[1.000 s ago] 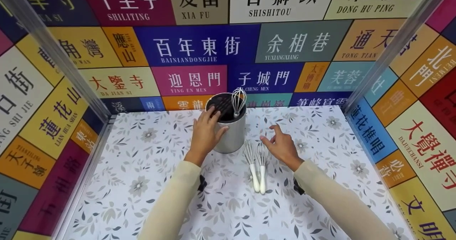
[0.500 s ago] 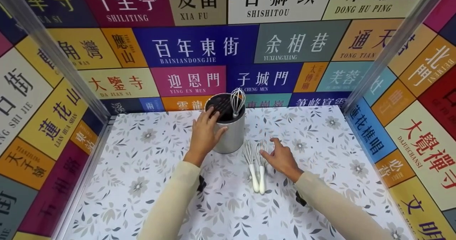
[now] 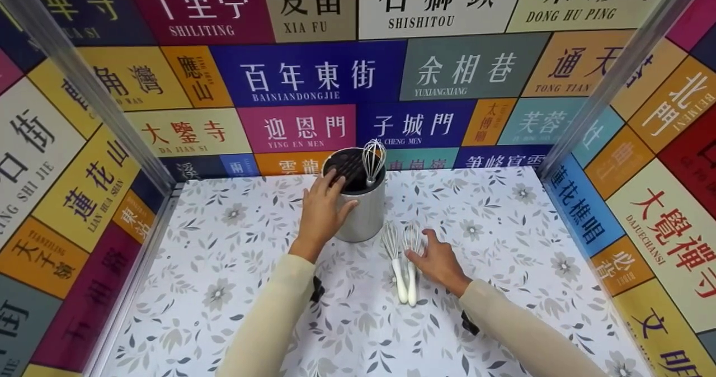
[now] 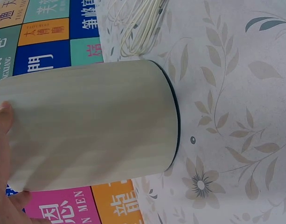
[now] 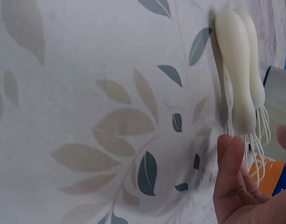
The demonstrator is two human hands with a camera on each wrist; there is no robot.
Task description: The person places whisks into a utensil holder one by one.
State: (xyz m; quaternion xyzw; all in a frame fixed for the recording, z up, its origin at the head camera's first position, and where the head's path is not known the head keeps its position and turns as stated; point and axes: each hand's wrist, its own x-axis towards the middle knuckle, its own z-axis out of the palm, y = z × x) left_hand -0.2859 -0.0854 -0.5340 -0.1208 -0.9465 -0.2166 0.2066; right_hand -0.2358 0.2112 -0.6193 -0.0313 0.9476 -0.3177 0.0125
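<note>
A grey cylindrical utensil holder (image 3: 361, 220) with a dark interior stands upright. One wire whisk (image 3: 373, 161) pokes up from its right side. My left hand (image 3: 321, 212) rests on the holder's left rim, with spread fingers over the edge and the thumb (image 4: 5, 116) against the outer wall. Two whisks with cream handles lie side by side on the table: a left whisk (image 3: 397, 273) and a right whisk (image 3: 413, 282). My right hand (image 3: 442, 262) is at the right whisk, thumb and fingers parted around the lower wires; whether they touch is unclear.
A white tablecloth (image 3: 218, 293) with grey flowers and leaves covers the table. Behind it stands a wall (image 3: 307, 72) of coloured panels with lettering; side walls close in left and right, with clear corner posts (image 3: 582, 103) between.
My right hand has come down and toward me, from above the whisks' wire ends to the right whisk's lower wires. My left hand, the holder and the whisks have stayed put.
</note>
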